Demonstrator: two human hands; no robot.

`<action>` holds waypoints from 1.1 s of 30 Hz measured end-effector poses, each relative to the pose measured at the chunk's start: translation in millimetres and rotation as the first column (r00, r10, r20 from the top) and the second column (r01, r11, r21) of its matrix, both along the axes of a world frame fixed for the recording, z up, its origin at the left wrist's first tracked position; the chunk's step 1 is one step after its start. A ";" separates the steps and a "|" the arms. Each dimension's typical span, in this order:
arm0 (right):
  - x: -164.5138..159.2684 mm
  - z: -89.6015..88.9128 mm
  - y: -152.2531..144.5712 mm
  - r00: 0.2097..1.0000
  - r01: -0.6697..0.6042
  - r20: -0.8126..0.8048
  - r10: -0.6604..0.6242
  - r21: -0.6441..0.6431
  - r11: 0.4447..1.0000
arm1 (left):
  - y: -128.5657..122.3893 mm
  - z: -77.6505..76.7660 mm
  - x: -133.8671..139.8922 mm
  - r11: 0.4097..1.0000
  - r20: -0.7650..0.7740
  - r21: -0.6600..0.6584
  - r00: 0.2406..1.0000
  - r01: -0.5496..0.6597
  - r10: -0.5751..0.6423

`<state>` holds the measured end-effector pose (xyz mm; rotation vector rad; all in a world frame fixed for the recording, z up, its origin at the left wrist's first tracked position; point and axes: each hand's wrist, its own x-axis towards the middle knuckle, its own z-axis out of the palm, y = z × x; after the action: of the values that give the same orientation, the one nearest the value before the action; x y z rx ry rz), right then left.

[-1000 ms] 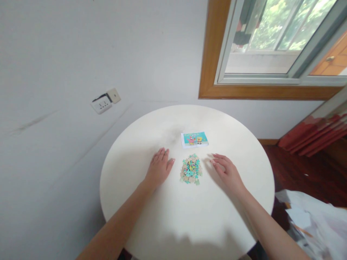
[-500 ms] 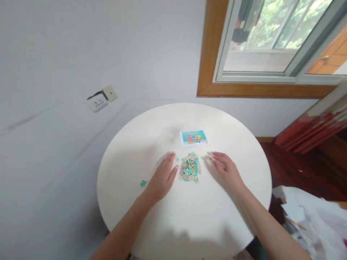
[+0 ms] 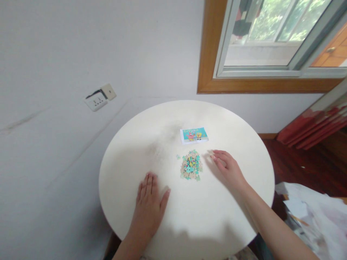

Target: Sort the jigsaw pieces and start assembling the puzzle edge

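A loose heap of small jigsaw puzzle pieces (image 3: 191, 166), teal, beige and multicoloured, lies near the middle of the round white table. One pale green piece (image 3: 178, 156) sits apart, just left of the heap. My left hand (image 3: 148, 204) is flat on the tabletop to the lower left, fingers extended and thumb spread. Whatever lies beneath its palm is hidden. To the right of the heap is my right hand (image 3: 229, 168), its fingers loosely curved and apart, with no piece visible in it. Behind the heap lies a picture card (image 3: 194, 135) with cartoon figures on teal.
The round white table (image 3: 217, 119) stands against a wall with a socket (image 3: 97, 101). A wood-framed window (image 3: 265, 85) is at the back right. White bags and papers (image 3: 311, 216) are piled beside the table at lower right, below a red curtain (image 3: 300, 131).
My left hand has moved from beside the heap down and left, flattening on the table. The teal pieces at the left are no longer visible. My right hand has barely moved.
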<state>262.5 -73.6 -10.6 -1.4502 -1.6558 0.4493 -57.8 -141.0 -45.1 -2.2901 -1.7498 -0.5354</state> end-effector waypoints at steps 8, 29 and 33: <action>2.6 0.7 1.8 1.000 -0.007 0.023 0.007 -0.008 1.000 | 60.4 32.2 59.9 0.937 0.040 -0.204 0.959 0.282 -0.280; -27.9 13.7 -6.5 0.831 -0.428 0.373 0.413 -0.047 0.903 | 141.8 51.4 48.4 0.949 -0.007 -0.284 0.990 0.136 -0.144; -34.7 11.0 -6.9 0.824 -0.391 0.419 0.383 -0.071 0.918 | 143.6 49.9 46.8 0.947 0.001 -0.287 0.988 0.146 -0.152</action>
<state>227.8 -80.4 0.4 -1.2507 -2.3236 0.3489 -11.0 2.6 4.8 -2.6297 -1.7538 -0.2957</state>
